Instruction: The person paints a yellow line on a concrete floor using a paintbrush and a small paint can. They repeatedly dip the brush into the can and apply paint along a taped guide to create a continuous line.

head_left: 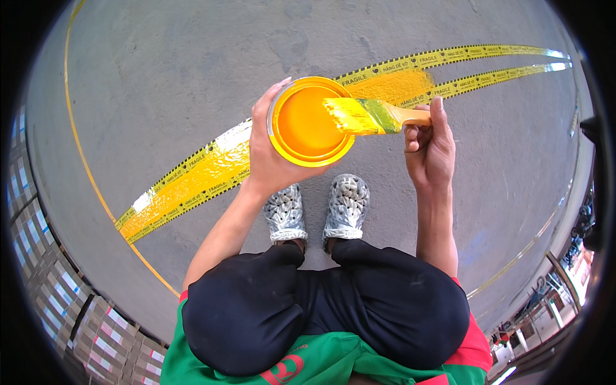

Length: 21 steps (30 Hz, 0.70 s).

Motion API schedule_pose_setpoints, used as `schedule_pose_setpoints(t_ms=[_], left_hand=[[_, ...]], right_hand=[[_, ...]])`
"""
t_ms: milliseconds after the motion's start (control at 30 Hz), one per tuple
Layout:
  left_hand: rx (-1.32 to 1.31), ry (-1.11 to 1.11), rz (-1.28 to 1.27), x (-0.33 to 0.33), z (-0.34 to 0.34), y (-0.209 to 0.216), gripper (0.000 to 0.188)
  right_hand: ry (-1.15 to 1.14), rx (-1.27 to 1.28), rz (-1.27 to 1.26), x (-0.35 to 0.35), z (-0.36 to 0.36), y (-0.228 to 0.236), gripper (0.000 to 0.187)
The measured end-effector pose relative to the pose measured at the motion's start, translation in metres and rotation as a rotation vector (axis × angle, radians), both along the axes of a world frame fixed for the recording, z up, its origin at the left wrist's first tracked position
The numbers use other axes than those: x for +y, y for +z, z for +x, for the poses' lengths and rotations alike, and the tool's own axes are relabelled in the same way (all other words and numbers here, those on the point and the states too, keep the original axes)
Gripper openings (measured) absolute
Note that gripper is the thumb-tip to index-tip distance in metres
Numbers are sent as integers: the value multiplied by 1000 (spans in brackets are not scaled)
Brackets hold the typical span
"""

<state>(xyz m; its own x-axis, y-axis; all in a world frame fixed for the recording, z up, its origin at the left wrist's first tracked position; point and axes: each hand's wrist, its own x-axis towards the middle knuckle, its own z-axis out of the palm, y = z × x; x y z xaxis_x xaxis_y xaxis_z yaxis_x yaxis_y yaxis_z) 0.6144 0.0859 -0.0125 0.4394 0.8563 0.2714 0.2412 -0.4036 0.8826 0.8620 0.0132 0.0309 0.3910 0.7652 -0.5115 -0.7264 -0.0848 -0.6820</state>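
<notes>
1. The right hand (pixel 431 151) grasps the paintbrush (pixel 377 117) by its handle; the paint-loaded bristles overlap the can's opening, and whether they touch its rim is unclear.
2. The left hand (pixel 266 147) clasps the open paint can (pixel 311 162), yellow paint inside; its outer wall is mostly hidden.
3. Below, yellow tape strips (pixel 410 62) bear repeated black lettering and glass symbols, bordering a yellow-painted band (pixel 212 170) partly covered by hand and can.
4. Red lettering marks the folded green shirt (pixel 333 350).
5. Stacked boxes (pixel 106 346), lower left, are cut off; their markings are illegible.
</notes>
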Motion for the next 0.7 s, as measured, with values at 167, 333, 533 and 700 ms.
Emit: schedule_pose_setpoints(t_ms=[167, 333, 533, 700], left_hand=[[41, -4, 18, 0, -3, 2, 121], [75, 7, 20, -3, -5, 1, 121], [7, 67, -11, -5, -20, -4, 122], [106, 185, 22, -5, -42, -3, 123]], right_hand=[[-9, -96, -74, -1, -11, -2, 56], [-12, -58, -117, -1, -19, -5, 58], [-125, 72, -23, -13, 34, -19, 51], [-202, -138, -197, -20, 81, -74, 27]])
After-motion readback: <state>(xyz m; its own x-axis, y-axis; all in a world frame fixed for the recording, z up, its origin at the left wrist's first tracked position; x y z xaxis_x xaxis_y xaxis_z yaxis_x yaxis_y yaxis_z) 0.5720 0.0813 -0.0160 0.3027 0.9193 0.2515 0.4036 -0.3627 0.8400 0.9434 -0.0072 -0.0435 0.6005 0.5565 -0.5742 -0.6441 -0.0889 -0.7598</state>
